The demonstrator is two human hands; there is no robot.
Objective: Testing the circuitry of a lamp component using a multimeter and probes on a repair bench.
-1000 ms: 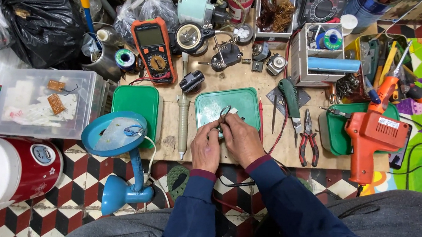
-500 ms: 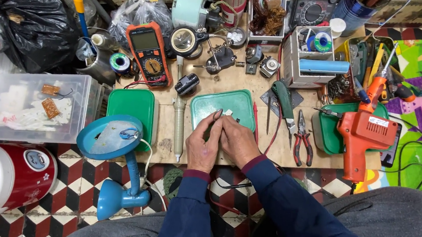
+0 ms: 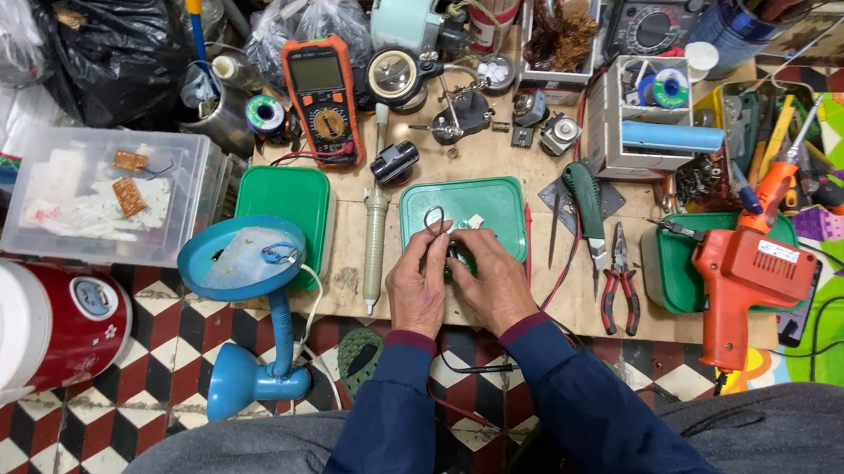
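Note:
Both hands meet over a green tray lid (image 3: 485, 202) on a low wooden board. My left hand (image 3: 421, 282) pinches a thin dark wire loop (image 3: 434, 219) that arcs up above the fingers. Close beside it, my right hand (image 3: 490, 277) has its fingers curled around a small dark part that is mostly hidden. A small white piece (image 3: 474, 222) lies on the lid just beyond the fingertips.
A soldering iron (image 3: 374, 241) lies left of the lid, next to a second green lid (image 3: 284, 203). Cutters and red-handled pliers (image 3: 618, 277) lie to the right, then an orange solder gun (image 3: 746, 277). An orange multimeter (image 3: 323, 99) and a blue desk lamp (image 3: 244, 271) stand nearby.
Both hands have shifted slightly on the green lid. The wire loop now stands up above my left fingers.

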